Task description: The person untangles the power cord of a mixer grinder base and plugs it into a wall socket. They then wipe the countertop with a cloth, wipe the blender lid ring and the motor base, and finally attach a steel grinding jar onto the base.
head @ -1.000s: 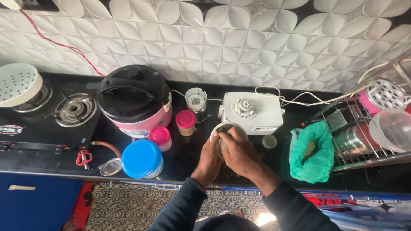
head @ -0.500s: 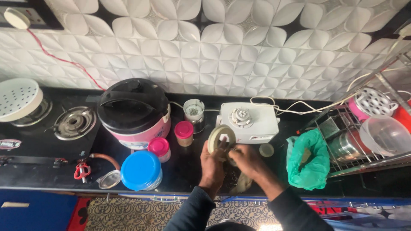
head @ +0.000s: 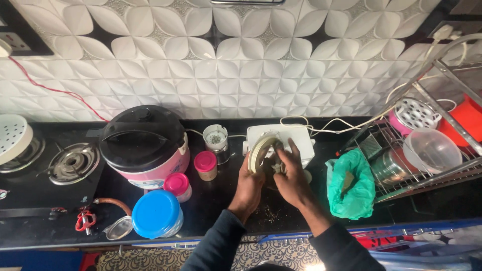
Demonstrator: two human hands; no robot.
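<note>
White embossed petal-pattern wall tiles [head: 211, 65] w/ black gaps, filling upper half. Dark socket panel [head: 20, 35] top left, red wire [head: 50, 90] trailing down across tiles. Black glossy countertop [head: 30, 195] along wall, blue cabinet front [head: 35, 258] below at left edge. Gas burner [head: 73, 163] set into counter left. Metal wire rack [head: 427, 125] at right end, white cables [head: 321, 125] running along backsplash. Patterned floor mat [head: 150, 258] at bottom. Even, bright light, soft glare on tiles.
</note>
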